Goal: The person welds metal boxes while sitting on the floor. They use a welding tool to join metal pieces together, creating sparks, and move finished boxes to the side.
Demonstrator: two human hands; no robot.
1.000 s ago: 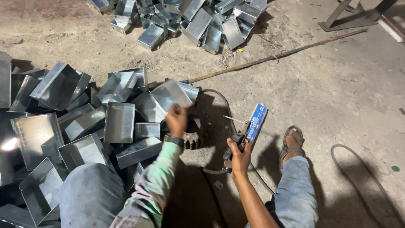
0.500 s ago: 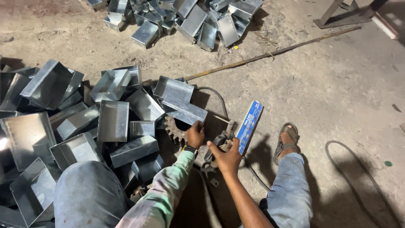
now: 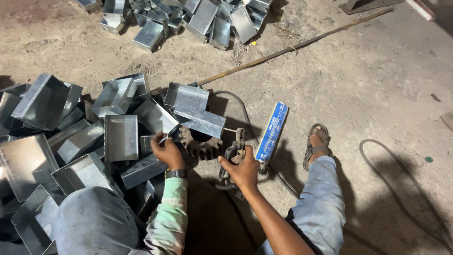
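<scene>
The left hand [image 3: 167, 152] pinches one shiny folded sheet-metal tray [image 3: 141, 171] beside one rusty toothed gear [image 3: 200, 144]. The right hand [image 3: 244, 171], fingers spread, rests on one dark welding holder [image 3: 231, 156], near one blue flat box [image 3: 272, 132].

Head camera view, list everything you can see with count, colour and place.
Shiny sheet-metal trays: many, silver, heaped at left.
Second tray pile: many, silver, top centre.
Rusty toothed gear wheel: one, brown, under a tray at centre.
Flat blue box: one, blue, beside the right hand.
Long thin metal rod: one, rusty, on the dirt floor.
Dark cable: one, black, at right.
Sandal: one, on the foot.
Left hand: fingers on a tray's edge.
Right hand: on a dark metal tool; grip unclear.
</scene>
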